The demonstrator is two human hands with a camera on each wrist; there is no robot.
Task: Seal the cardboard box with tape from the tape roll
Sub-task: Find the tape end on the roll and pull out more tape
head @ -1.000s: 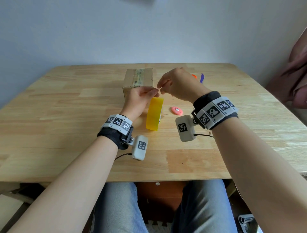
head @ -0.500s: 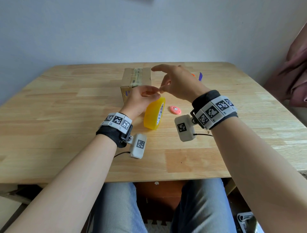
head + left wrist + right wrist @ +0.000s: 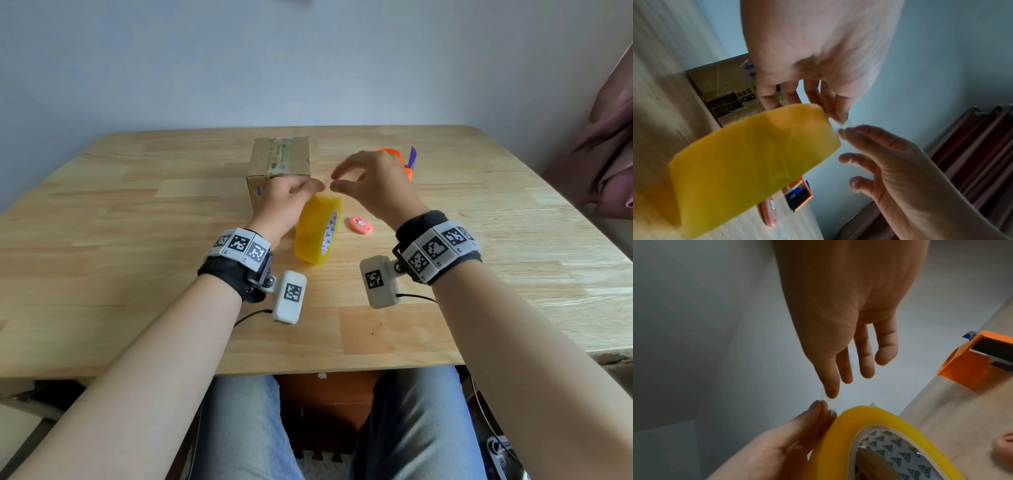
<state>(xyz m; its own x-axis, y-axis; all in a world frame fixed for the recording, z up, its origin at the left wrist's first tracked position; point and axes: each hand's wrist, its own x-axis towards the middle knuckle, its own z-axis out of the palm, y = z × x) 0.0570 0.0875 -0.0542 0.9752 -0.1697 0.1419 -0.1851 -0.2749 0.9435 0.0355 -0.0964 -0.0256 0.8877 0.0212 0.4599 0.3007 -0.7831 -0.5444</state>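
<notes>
A yellow tape roll (image 3: 317, 229) (image 3: 756, 154) (image 3: 865, 418) stands on edge on the wooden table (image 3: 137, 240), its patterned core facing right. My left hand (image 3: 317, 186) (image 3: 830, 112) grips the roll's top rim, fingers behind it and thumb and forefinger pinched at its right edge. A faint clear film shows there. My right hand (image 3: 334, 181) (image 3: 840, 379) hovers just right of those fingertips, fingers relaxed and slightly spread, holding nothing. The cardboard box (image 3: 279, 161) (image 3: 723, 91) sits right behind the roll, an old strip of tape along its top.
An orange tape dispenser (image 3: 394, 154) (image 3: 970, 363) lies behind my right hand. A small pink cutter (image 3: 360, 225) (image 3: 768, 211) lies on the table right of the roll. The wall runs behind the table, and dark red fabric is at the far right.
My right hand has let go of its pinch at the left fingertips, spread its fingers and drawn slightly right. The roll has turned, so its core now faces right.
</notes>
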